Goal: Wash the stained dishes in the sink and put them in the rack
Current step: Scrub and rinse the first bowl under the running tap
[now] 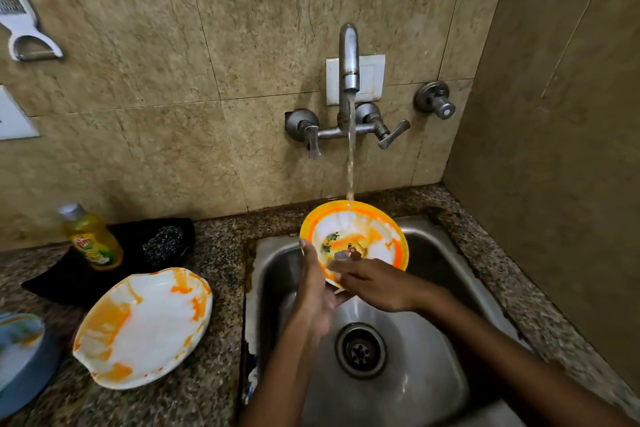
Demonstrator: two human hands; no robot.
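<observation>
- The bowl (353, 236) sits tilted over the sink (433, 374), under the tap's (348, 59) stream.
- The left hand (317, 291) grips its lower-left rim, thumb on the edge; the right hand (372, 282), fingers flat and together, rubs the inside.
- Wet and orange-stained, it looks light, stiff and slippery; best held by the rim.
- A stained plate (145, 326) waits on the tabletop (214, 374).
</observation>
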